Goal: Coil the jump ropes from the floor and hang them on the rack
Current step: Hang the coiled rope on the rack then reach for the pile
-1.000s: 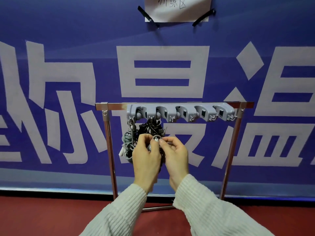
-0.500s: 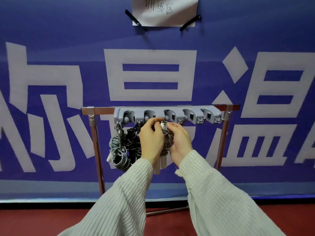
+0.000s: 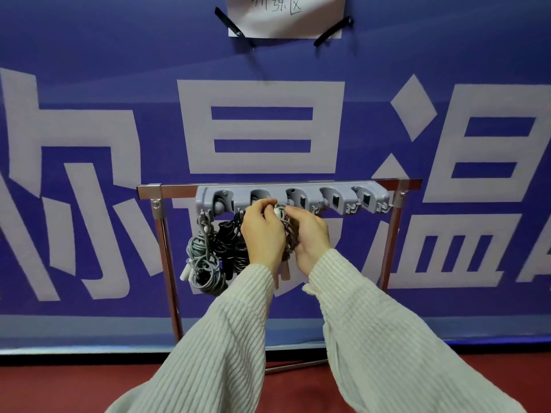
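Note:
A grey plastic hook rack [image 3: 334, 198] is fixed along the top bar of a metal stand [image 3: 167, 263]. A coiled grey jump rope [image 3: 202, 263] hangs from its leftmost hook, and a coiled black jump rope [image 3: 228, 245] hangs beside it. My left hand [image 3: 262, 236] and my right hand [image 3: 310, 236] hold a third coiled grey rope [image 3: 286, 228] between them, just under the rack's third hook. Both pinch its top loop near a white handle end. Two pale handles [image 3: 284, 271] dangle below my hands. Most of this coil is hidden by my fingers.
The rack's two right-hand hooks [image 3: 366, 201] carry nothing. Behind the stand hangs a blue banner [image 3: 89, 84] with large white characters, and a paper note [image 3: 286, 13] is taped above. Red floor [image 3: 59, 389] runs below, with the stand's base bar [image 3: 292, 366] on it.
Both hands have lifted the grey coil from chest height of the stand up to the rack's hooks. The view has shifted slightly.

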Motion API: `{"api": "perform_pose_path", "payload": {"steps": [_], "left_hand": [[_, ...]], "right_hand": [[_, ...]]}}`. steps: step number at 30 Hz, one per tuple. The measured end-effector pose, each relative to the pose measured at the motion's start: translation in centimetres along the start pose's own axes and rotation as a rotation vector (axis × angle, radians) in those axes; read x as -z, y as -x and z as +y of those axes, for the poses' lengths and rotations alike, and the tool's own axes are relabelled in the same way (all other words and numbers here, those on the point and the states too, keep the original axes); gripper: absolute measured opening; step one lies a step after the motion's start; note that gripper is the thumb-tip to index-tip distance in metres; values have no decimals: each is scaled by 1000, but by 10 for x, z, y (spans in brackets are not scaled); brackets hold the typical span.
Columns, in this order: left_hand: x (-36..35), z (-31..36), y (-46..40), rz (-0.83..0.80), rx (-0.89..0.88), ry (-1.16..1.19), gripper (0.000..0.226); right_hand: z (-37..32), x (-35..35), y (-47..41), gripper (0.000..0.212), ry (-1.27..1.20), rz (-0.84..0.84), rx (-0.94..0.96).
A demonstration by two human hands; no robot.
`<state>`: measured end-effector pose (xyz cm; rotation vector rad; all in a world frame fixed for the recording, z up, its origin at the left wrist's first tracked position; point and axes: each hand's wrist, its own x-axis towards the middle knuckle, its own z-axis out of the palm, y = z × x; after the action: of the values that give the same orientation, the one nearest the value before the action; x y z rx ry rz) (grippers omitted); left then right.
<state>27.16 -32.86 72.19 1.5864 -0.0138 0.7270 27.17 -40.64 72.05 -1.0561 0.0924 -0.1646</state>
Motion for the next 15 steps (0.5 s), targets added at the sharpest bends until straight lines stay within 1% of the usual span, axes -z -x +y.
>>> {"api": "perform_pose_path", "payload": {"steps": [3, 6, 8, 9, 11, 13, 15], "left_hand": [[0, -1, -2, -38, 8, -5, 26], [1, 0, 0, -45, -8, -42, 25], [2, 2, 3, -41, -19, -81, 24], [2, 2, 4, -49, -18, -88, 23], [3, 1, 5, -78, 0, -59, 18], [3, -1, 8, -112, -2, -38, 13], [3, -3, 11, -124, -45, -44, 12]], "right_hand": [[-1, 4, -2, 30, -67, -25, -121], [-2, 4, -4, 32, -72, -34, -176], [-2, 4, -6, 28, -67, -37, -138], [-4, 5, -7, 22, -46, -29, -98], [-7, 5, -5, 14, 30, -20, -21], [-9, 6, -3, 13, 96, -32, 19], [-9, 6, -1, 15, 89, -51, 10]]}}
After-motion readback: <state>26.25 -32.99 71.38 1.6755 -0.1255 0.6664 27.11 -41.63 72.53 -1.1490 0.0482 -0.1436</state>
